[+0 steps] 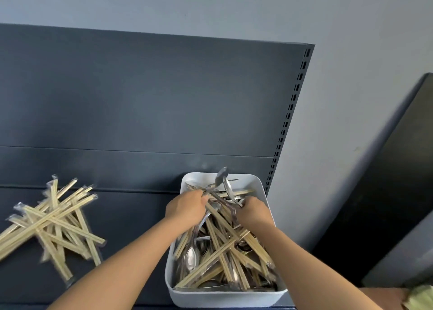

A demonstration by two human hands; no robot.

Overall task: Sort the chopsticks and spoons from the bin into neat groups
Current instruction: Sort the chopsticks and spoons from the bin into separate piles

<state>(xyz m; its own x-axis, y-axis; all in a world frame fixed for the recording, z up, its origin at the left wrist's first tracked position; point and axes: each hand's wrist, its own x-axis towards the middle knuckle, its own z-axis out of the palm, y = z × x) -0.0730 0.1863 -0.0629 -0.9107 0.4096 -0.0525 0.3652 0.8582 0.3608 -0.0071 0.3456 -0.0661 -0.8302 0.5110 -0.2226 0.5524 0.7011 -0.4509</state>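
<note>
- At the near right corner lies a brown surface (pixel 384 295) with a blurred pale green thing (pixel 420 298) on it; I cannot tell what it is.
- A white bin (pixel 225 298) stands on a dark blue-grey shelf (pixel 131 216), with its near end at the shelf's front edge.
- The bin holds a tangled heap of wrapped chopsticks (pixel 225 246) lying crosswise over metal spoons (pixel 191 258).
- Two bare forearms reach from the near edge into the bin's far half.
- The left hand (pixel 186 208) has its fingers (pixel 199 196) curled, gripping the handle of a raised spoon (pixel 222 176) whose bowl sticks up above the far rim.
- The right hand (pixel 254 212) is just beside it, with fingers (pixel 246 202) curled and pinching a second spoon (pixel 228 188). Motion blur hides the exact hold.
- Well apart to the left, a loose pile of chopsticks (pixel 54 225) in clear sleeves lies criss-crossed on the same shelf.
- Behind the shelf rises a dark back panel (pixel 140 94) with one horizontal seam across it.
- A slotted upright (pixel 290 113) runs down the panel's right edge, just behind the bin's far right corner.
- Beyond is a plain pale grey wall (pixel 351 40).
- A dark board (pixel 398 181) leans against the wall at the right.
</note>
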